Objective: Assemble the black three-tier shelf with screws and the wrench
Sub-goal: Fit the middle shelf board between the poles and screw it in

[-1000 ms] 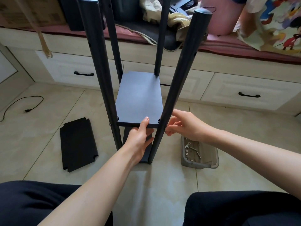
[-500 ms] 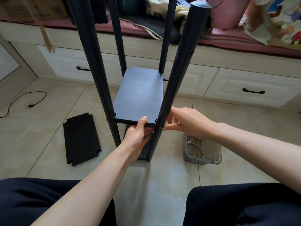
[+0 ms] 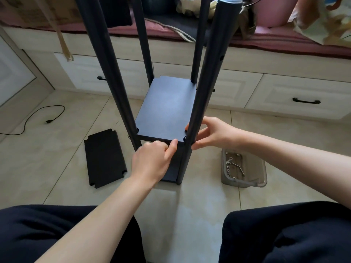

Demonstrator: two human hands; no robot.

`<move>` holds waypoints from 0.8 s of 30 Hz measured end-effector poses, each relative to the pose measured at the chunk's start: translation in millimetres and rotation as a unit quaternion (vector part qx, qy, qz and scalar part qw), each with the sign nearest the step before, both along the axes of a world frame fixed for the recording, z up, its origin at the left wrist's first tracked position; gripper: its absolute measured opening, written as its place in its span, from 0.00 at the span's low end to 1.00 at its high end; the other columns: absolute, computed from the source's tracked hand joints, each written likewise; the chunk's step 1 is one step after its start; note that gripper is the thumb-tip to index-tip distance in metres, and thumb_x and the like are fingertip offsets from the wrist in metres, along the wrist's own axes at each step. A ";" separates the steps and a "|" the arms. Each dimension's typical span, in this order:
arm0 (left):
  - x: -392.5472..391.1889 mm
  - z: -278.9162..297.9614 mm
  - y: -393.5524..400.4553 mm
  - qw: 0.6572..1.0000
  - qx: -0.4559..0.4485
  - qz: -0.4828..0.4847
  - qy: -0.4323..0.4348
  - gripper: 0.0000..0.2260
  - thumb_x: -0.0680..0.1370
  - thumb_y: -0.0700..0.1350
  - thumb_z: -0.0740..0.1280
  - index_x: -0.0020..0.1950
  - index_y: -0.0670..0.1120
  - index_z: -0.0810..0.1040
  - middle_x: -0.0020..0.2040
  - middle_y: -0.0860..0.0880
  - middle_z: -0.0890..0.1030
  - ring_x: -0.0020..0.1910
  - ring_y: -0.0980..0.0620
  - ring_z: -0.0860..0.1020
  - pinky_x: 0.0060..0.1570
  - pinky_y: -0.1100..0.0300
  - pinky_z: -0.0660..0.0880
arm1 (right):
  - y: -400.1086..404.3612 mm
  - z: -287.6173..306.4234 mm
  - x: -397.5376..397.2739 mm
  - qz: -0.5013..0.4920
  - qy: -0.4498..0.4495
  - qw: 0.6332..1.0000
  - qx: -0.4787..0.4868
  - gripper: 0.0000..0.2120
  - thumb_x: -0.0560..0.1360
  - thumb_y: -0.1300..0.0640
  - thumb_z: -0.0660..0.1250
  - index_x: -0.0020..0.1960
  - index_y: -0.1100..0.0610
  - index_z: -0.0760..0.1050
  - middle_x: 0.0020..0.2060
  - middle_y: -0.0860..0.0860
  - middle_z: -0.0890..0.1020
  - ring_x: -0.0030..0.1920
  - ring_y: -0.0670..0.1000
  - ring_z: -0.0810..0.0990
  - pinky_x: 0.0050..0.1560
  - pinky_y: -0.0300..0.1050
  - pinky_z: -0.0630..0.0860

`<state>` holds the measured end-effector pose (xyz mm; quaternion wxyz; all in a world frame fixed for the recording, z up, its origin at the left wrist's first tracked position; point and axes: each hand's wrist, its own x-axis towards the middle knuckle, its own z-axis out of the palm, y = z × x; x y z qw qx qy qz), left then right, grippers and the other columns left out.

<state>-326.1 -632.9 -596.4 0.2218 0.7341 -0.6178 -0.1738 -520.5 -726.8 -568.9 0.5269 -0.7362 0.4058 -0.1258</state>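
1. While the left hand [image 3: 152, 160] curls at the near edge of the middle board [image 3: 167, 112], thumb up against that edge and fingers [image 3: 157, 146] tucked beneath it, it seems to bear the board from below.
2. At centre frame the right hand [image 3: 216, 133] pinches the near right post [image 3: 207, 88], thumb low on the near side and fingertips round the far side, level with the board's corner.
3. That board sits between four upright posts of the shelf frame [image 3: 106, 59], which stands on the tiled floor [image 3: 57, 164] at centre frame; a lower board [image 3: 171, 173] shows beneath it.
4. Lying flat on the floor at lower left is a spare board [image 3: 105, 158], well apart from the frame.
5. Just right of the frame, a grey tray [image 3: 262, 179] holds screws [image 3: 228, 166] and what looks like the wrench [image 3: 239, 167].
6. Judging by looks, posts and boards are stiff, smooth and fairly light; the tall frame may wobble, so grip a post near the joint and hold the board by its edge.
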 end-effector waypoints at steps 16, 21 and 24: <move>-17.0 -1.1 -16.1 0.979 -0.154 -0.137 0.012 0.16 0.73 0.50 0.76 0.56 0.43 0.80 0.58 0.49 0.82 0.76 0.48 0.66 0.77 0.50 0.55 | 0.0 -4.7 -0.5 -0.059 -0.002 0.993 0.103 0.31 0.71 0.62 0.76 0.65 0.49 0.64 0.47 0.55 0.87 0.50 0.51 0.85 0.60 0.55 0.79; -16.2 0.0 -15.8 0.978 -0.162 -0.128 0.014 0.17 0.70 0.48 0.79 0.53 0.41 0.81 0.57 0.47 0.81 0.72 0.44 0.69 0.71 0.48 0.66 | -7.5 -6.4 -2.4 -0.137 -0.056 0.952 0.267 0.19 0.78 0.64 0.63 0.68 0.59 0.67 0.53 0.60 0.85 0.55 0.57 0.84 0.61 0.57 0.78; -17.1 0.3 -15.3 0.981 -0.163 -0.107 -0.003 0.18 0.69 0.49 0.80 0.53 0.40 0.81 0.55 0.46 0.79 0.66 0.44 0.70 0.65 0.52 0.69 | -7.9 -11.7 10.0 -0.166 -0.059 0.942 0.286 0.10 0.77 0.56 0.66 0.54 0.61 0.80 0.50 0.59 0.85 0.48 0.56 0.84 0.60 0.53 0.79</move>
